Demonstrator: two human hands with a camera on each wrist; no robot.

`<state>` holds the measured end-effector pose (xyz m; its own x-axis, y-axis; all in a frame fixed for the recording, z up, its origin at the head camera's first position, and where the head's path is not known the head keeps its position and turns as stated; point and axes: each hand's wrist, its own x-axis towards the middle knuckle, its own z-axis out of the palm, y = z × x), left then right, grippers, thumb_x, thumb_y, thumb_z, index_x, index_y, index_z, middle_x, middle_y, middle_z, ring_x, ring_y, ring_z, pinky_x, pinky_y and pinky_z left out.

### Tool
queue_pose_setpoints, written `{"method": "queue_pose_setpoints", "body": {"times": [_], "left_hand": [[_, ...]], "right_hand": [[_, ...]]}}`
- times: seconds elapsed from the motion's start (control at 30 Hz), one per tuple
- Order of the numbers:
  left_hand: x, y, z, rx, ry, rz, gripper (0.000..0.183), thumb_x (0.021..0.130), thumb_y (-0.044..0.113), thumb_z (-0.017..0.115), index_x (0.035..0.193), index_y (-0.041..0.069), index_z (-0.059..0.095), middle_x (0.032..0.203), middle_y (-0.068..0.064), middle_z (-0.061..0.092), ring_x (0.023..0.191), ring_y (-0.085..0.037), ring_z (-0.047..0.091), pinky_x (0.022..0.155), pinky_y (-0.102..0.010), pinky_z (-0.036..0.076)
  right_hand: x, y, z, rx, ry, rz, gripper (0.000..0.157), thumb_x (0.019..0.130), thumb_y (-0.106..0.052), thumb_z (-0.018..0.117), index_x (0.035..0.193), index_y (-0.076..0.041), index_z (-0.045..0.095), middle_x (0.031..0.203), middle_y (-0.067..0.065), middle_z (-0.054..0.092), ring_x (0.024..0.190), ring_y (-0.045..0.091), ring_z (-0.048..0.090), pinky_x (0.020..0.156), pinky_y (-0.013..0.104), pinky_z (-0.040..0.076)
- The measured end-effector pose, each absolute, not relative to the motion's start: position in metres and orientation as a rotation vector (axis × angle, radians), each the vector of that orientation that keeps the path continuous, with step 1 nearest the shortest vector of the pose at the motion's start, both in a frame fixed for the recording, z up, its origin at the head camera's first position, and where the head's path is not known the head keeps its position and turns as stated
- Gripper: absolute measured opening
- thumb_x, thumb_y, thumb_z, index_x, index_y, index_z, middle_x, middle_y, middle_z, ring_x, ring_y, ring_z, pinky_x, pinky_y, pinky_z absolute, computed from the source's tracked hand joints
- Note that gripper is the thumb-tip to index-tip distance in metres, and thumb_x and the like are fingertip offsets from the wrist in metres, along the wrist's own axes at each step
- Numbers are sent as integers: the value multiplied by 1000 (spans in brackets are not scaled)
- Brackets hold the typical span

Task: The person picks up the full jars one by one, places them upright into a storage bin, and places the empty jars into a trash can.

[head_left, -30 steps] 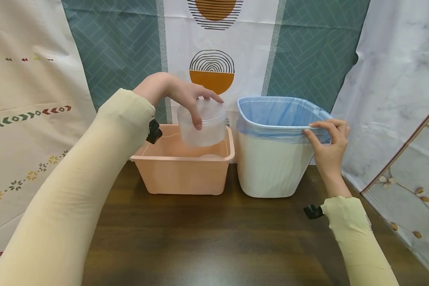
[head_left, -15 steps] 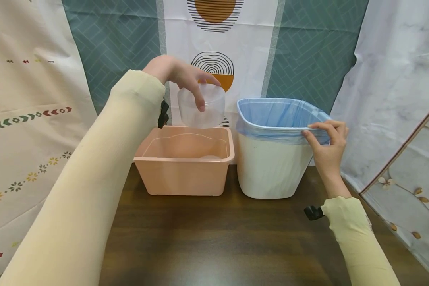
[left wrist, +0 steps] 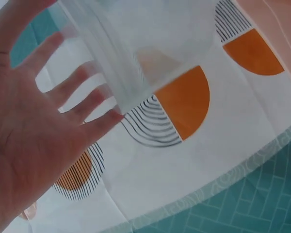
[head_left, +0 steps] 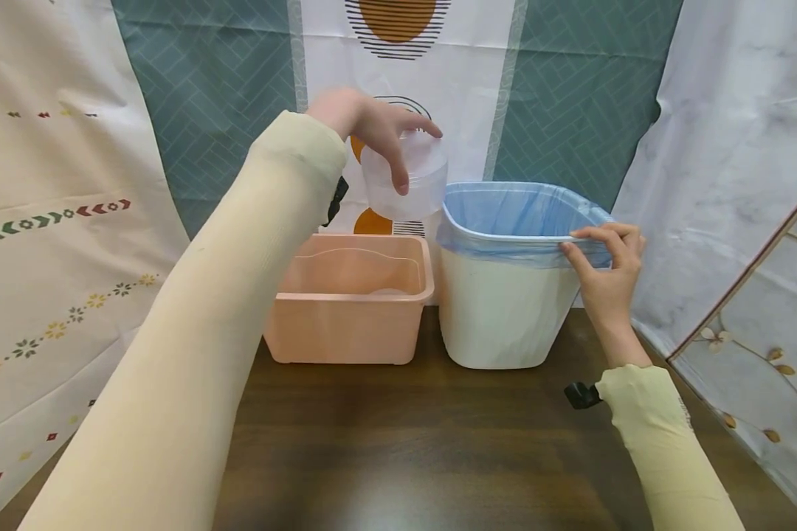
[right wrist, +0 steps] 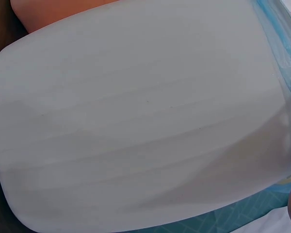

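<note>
My left hand (head_left: 388,136) grips a clear round plastic tub (head_left: 420,193) from above, thumb on the near side and fingers spread around its far side. The tub hangs in the air between the pink plastic bin (head_left: 345,328) and the white trash can (head_left: 498,310), above their rims. In the left wrist view the fingertips (left wrist: 117,115) press the tub's wall (left wrist: 136,43). My right hand (head_left: 607,273) pinches the rim of the trash can at its right corner, over the blue bag (head_left: 505,210) that lines it. In the right wrist view the can's side (right wrist: 136,111) fills the picture.
Another clear rounded thing (head_left: 390,292) shows inside the pink bin, mostly hidden by its front wall. Both containers stand on a dark wooden table (head_left: 405,435). Patterned cloths (head_left: 571,103) hang close behind and at both sides.
My left hand has lifted the tub up out of the pink bin and carried it right toward the trash can. My right hand has stayed on the can's rim.
</note>
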<state>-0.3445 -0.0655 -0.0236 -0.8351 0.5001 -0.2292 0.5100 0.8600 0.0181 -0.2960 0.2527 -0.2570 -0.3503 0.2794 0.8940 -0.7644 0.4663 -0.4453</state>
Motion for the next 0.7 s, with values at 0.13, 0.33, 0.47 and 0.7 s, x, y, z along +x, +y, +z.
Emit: {"method": "queue_pose_setpoints", "body": {"times": [0.13,0.33,0.47,0.7], "left_hand": [[-343,-54,-25,837,2863,-102,104,79,41,79,156,46,9,167,-2,8,148,-29,18,116,-51,34],[-336,-37,-27,887,2932,-86,102,81,35,77,156,47,9,167,-1,3,149,-27,18,117,-52,29],[-335,-20,-32,974,2974,-47,103,79,31,78,155,48,11,167,1,3,150,-25,16,116,-51,32],[-338,4,-46,1139,3010,56,108,72,26,84,154,48,17,165,5,10,148,-22,14,110,-43,40]], "right_hand": [[-296,252,-258,444,-1577,1128,21,81,-1,77,96,12,70,98,-23,49,107,0,39,99,25,25],[-306,258,-261,443,-1582,1124,21,80,-3,79,96,8,72,98,-24,50,108,0,40,99,25,25],[-307,262,-261,437,-1560,1139,22,79,-5,80,95,8,72,97,-24,50,108,2,41,99,24,27],[-294,254,-255,439,-1568,1143,22,80,-1,77,95,12,69,97,-24,50,107,1,40,99,24,26]]}}
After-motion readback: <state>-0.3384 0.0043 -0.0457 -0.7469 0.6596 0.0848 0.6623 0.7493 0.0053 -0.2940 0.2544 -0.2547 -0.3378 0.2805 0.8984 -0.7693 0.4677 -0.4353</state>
